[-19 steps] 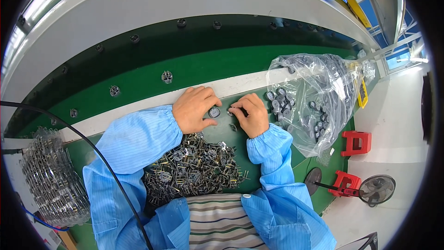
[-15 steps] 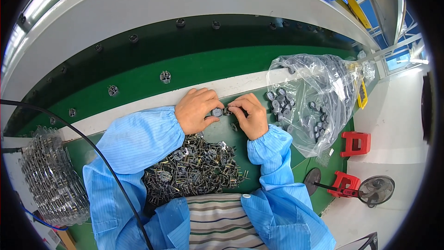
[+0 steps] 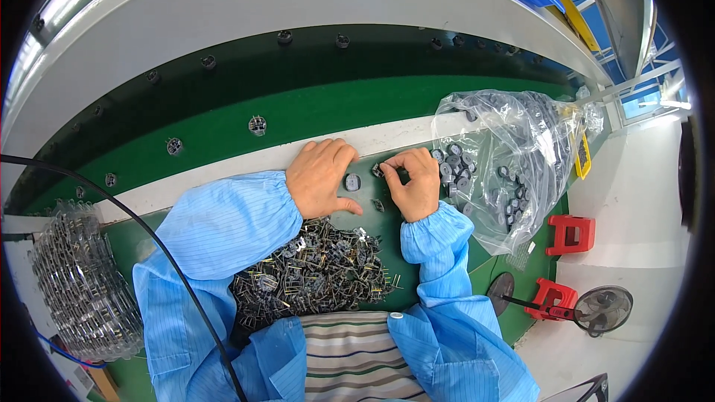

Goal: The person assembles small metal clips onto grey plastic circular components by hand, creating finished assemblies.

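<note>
the left hand (image 3: 322, 179) is lying palm down on the green counter (image 3: 223, 130), fingers loosely curled, its thumb just beside a small round grey core (image 3: 352, 182) that is sitting between the two hands. the right hand (image 3: 414, 184) is pinching a tiny dark part (image 3: 378, 171) between thumb and fingertips. these pieces are looking light, hard and rigid, probably brittle, and small enough to slip, so a fingertip grip on the rim is suiting them best. the heap of pinned bobbins (image 3: 313, 275) near the sleeves is showing thin gold legs that could bend. a crinkly clear plastic bag (image 3: 514, 156) of more grey cores is resting to the right.
</note>
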Demonstrator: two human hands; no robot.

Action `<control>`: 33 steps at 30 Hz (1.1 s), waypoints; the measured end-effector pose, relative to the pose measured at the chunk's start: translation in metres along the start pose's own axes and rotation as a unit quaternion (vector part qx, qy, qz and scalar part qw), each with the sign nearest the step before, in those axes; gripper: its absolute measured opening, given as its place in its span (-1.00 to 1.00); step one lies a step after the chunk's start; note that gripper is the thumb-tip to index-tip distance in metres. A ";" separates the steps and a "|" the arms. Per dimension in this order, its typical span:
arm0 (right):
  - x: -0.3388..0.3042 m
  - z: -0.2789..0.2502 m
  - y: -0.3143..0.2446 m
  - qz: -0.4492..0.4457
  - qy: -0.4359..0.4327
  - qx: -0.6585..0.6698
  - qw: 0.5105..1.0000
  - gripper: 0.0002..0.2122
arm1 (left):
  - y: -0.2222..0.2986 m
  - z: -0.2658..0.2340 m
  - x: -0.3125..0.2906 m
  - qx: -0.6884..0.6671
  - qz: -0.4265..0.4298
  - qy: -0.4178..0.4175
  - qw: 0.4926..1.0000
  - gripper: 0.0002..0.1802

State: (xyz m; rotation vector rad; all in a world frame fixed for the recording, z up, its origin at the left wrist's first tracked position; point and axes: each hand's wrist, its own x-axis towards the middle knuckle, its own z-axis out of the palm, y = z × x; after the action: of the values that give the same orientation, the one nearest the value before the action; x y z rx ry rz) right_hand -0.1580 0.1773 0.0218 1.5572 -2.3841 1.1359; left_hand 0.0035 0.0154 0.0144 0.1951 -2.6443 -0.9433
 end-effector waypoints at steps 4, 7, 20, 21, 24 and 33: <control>-0.001 0.002 0.002 -0.013 -0.018 -0.055 0.998 -0.89 | -0.007 -0.004 -0.002 0.008 0.047 -0.026 0.999 -0.50; -0.003 0.001 -0.006 0.001 -0.045 0.043 0.998 -0.89 | -0.006 0.004 -0.002 0.007 0.017 -0.009 1.000 -0.53; -0.003 0.009 -0.026 -0.060 -0.072 0.028 0.995 -0.88 | -0.005 0.006 -0.002 0.011 0.004 -0.003 1.000 -0.51; -0.004 0.009 -0.027 -0.058 -0.076 0.030 0.995 -0.88 | -0.006 0.007 -0.002 0.010 0.004 -0.001 1.000 -0.51; -0.004 0.009 -0.027 -0.057 -0.076 0.026 0.995 -0.88 | -0.007 0.006 -0.002 0.011 -0.003 -0.011 1.000 -0.53; -0.004 0.008 -0.027 -0.073 -0.081 0.013 0.994 -0.87 | -0.006 0.006 -0.003 0.020 0.005 -0.015 1.000 -0.55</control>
State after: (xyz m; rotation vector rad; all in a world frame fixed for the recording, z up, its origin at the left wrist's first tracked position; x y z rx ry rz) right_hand -0.1318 0.1696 0.0288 1.8656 -2.3120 1.0522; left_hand 0.0042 0.0155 0.0056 0.1782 -2.6910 -0.8981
